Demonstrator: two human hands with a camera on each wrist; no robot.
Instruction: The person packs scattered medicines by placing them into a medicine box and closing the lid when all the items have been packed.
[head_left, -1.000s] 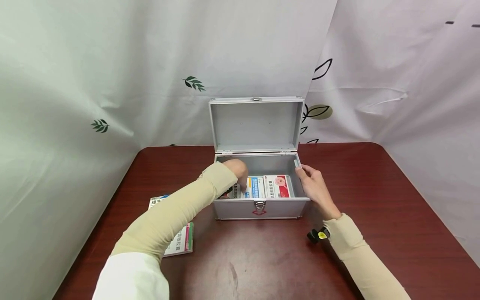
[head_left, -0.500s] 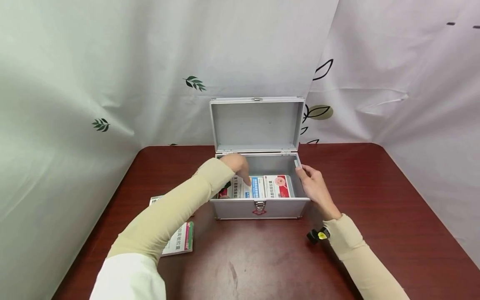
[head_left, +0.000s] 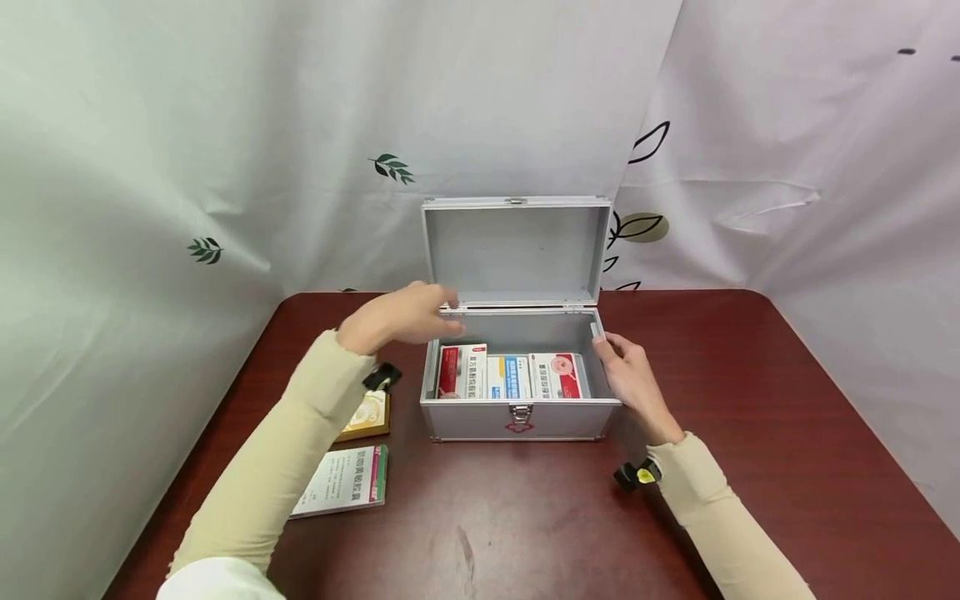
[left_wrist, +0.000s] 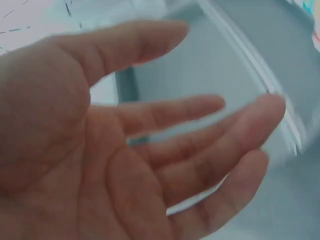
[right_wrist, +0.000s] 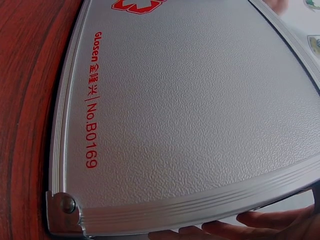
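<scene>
A silver metal medicine case (head_left: 480,421) stands with its lid (head_left: 517,254) raised. Inside it lie several medicine boxes: a red-and-white one (head_left: 461,372) at the left, a blue-and-white one (head_left: 510,377) in the middle and a white one with a red corner (head_left: 553,375) at the right. My left hand (head_left: 408,317) hovers over the case's left rear corner, fingers spread and loosely bent; the left wrist view shows its palm (left_wrist: 135,165) holding nothing. My right hand (head_left: 633,379) holds the case's right wall, thumb over the rim, fingers (right_wrist: 270,218) against the outer side.
Left of the case, a white medicine box with a green-and-pink end (head_left: 341,481) and a yellow box (head_left: 369,414) lie on the dark red table (head_left: 570,525), partly behind my left arm. A pale curtain (head_left: 300,150) hangs close behind the table.
My left hand has come up out of the case and moved left, uncovering the red-and-white medicine box and the yellow box on the table. My right hand stays on the case wall.
</scene>
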